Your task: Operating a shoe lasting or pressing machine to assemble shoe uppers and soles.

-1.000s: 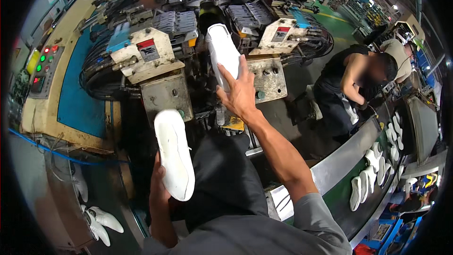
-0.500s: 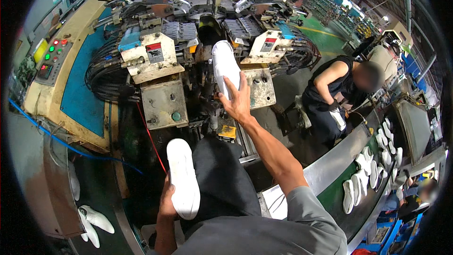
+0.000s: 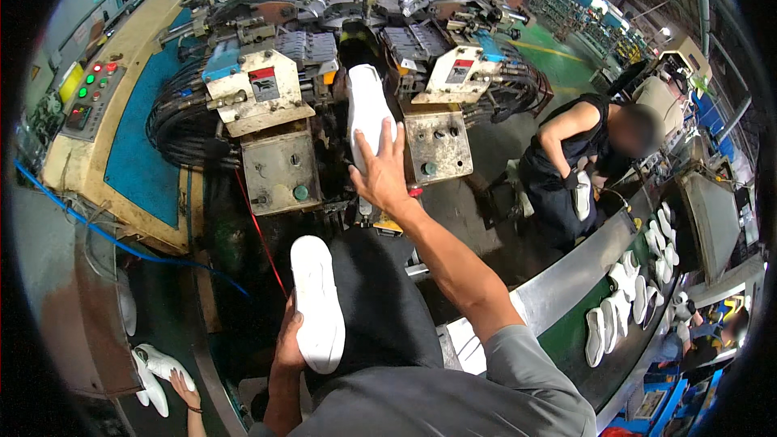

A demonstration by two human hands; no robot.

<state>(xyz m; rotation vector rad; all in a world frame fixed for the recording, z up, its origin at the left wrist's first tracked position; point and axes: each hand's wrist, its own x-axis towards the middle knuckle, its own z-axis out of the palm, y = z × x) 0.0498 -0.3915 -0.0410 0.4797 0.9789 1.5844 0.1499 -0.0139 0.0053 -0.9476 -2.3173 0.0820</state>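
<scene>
My left hand (image 3: pixel 289 336) holds a white shoe (image 3: pixel 317 299) upright over my left thigh, with the thumb on its side and the other fingers hidden behind it. Ahead, my right hand (image 3: pixel 380 174) grips a second white shoe (image 3: pixel 368 101) by its near end, fingers spread over its surface. That shoe's far end points into the middle of a machine, between two beige side units, the left unit (image 3: pixel 263 93) and the right unit (image 3: pixel 453 77). Whether the shoe rests on a support there is hidden beneath it.
A control panel (image 3: pixel 93 97) with lit buttons stands at left. Another person's hand (image 3: pixel 186 388) touches a white shoe (image 3: pixel 166 362) on the lower-left belt. At right, a person (image 3: pixel 575 146) in black handles a shoe beside a metal-edged conveyor (image 3: pixel 558 275) carrying several white shoes (image 3: pixel 611 320).
My right hand and its shoe have shifted slightly left. Another person's hand has come in at the lower left onto a shoe. My left hand's shoe has barely moved.
</scene>
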